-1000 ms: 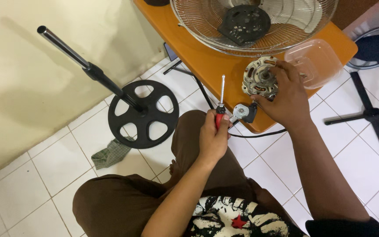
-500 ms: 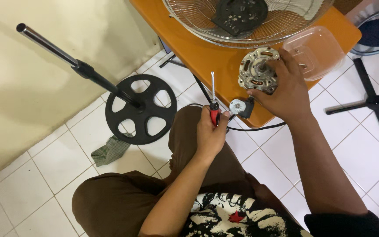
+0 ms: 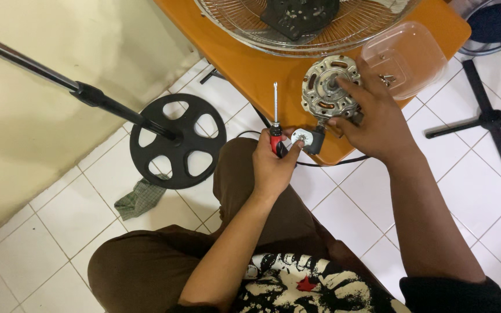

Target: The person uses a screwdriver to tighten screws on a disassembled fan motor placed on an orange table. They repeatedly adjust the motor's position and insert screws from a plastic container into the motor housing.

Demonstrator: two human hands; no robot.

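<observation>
Right hand shifted onto fan motor, gripping it, left hand clasping screwdriver beside.

The 1 head-worn camera looked steeply down, close over the lap, orange wooden table edge and white tiled floor.
</observation>
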